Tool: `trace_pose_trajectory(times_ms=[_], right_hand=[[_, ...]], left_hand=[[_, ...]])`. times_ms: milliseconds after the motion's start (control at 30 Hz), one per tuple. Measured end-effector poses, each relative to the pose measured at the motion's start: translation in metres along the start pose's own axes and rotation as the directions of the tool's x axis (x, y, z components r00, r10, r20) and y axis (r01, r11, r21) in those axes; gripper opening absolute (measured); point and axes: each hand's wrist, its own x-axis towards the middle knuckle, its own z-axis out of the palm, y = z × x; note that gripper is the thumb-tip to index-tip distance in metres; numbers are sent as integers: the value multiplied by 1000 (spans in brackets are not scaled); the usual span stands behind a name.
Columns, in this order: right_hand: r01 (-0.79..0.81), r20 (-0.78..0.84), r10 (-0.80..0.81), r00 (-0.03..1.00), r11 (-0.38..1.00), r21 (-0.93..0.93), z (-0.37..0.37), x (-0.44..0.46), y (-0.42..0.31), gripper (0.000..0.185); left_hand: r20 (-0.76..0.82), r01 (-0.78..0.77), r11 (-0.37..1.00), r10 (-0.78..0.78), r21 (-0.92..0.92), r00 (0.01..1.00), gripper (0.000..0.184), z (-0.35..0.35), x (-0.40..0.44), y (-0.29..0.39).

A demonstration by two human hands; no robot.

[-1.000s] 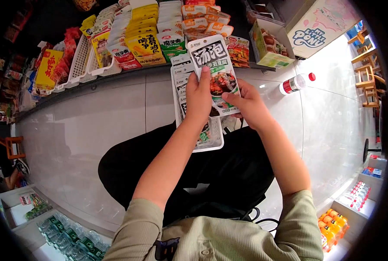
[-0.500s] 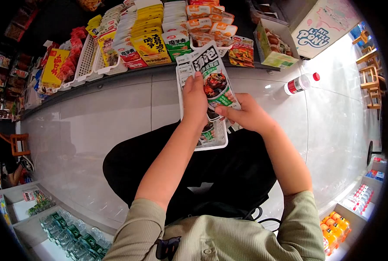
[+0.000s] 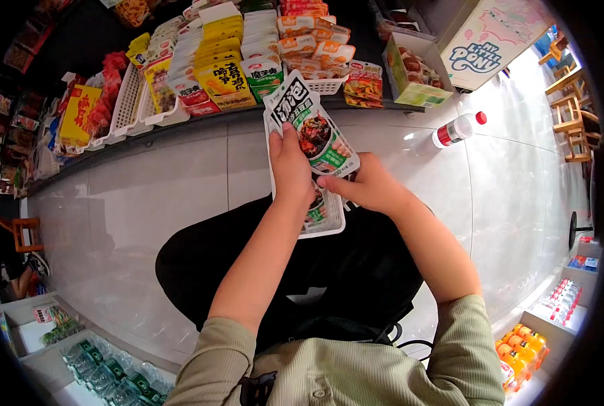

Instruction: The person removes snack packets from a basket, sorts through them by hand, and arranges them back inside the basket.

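A snack packet (image 3: 324, 139) with white edges, a black-lettered top and a picture of a food bowl lies tilted over a narrow white plastic basket (image 3: 332, 229). My left hand (image 3: 290, 166) is closed on the packet's left side, thumb on its front. My right hand (image 3: 373, 186) is closed at the basket's right side, just under the packet's lower corner. Its thumb reaches over the rim, while its other fingers are mostly hidden. More packets of the same design (image 3: 317, 213) show inside the basket's near end. The basket rests over my lap.
Ahead, a low dark shelf holds yellow snack packets (image 3: 221, 74), orange-and-white packets (image 3: 315, 47) and white baskets (image 3: 129, 101). A bottle with a red cap (image 3: 459, 130) lies on the tiled floor at right. Bottled drinks (image 3: 116, 369) stand near the lower left, orange bottles (image 3: 521, 352) lower right.
The top packet has tilted further and shifted left and slightly down. My right thumb has slid off its lower corner to the basket's side. The whole view has shifted slightly.
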Motion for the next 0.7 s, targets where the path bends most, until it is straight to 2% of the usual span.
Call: trace_pose_trajectory(times_ms=[67, 133, 200, 267, 367, 433, 567, 633, 667, 700], right_hand=[[-9, -35, 11, 999, 999, 43, -1, 1, -6, 31], [-206, -67, 237, 969, 929, 308, -8, 4, -19, 31], [-163, -104, 200, 974, 943, 289, -10, 6, -15, 28], [-121, -142, 164, 976, 955, 270, -11, 8, -12, 25], [-148, -185, 208, 961, 944, 294, -13, 7, -9, 25], [-146, -179, 226, 958, 916, 374, -17, 9, -6, 25], [-206, -120, 259, 958, 918, 339, -24, 10, -7, 25], [-153, -116, 225, 967, 885, 439, -24, 10, -9, 27], [-155, -135, 233, 963, 890, 430, -22, 10, -3, 27], [-71, -180, 161, 970, 903, 424, -18, 15, 6, 29]], left_hand=[[16, -64, 996, 63, 58, 998, 28, 7, -8, 7], [41, -126, 987, 122, 99, 992, 28, 4, -3, 5], [66, -187, 973, 179, 138, 982, 28, 1, 2, -1], [145, -404, 865, 377, 297, 915, 29, -1, 7, -9], [249, -431, 821, 358, 376, 900, 33, 11, -11, 3], [320, -450, 792, 337, 413, 886, 40, 12, -9, 2], [394, -479, 816, 344, 325, 853, 42, 11, -9, 3], [451, -508, 753, 313, 418, 836, 43, 14, -12, 8], [460, -502, 765, 304, 405, 834, 43, 14, -12, 7], [444, -499, 752, 305, 431, 843, 44, 14, -11, 7]])
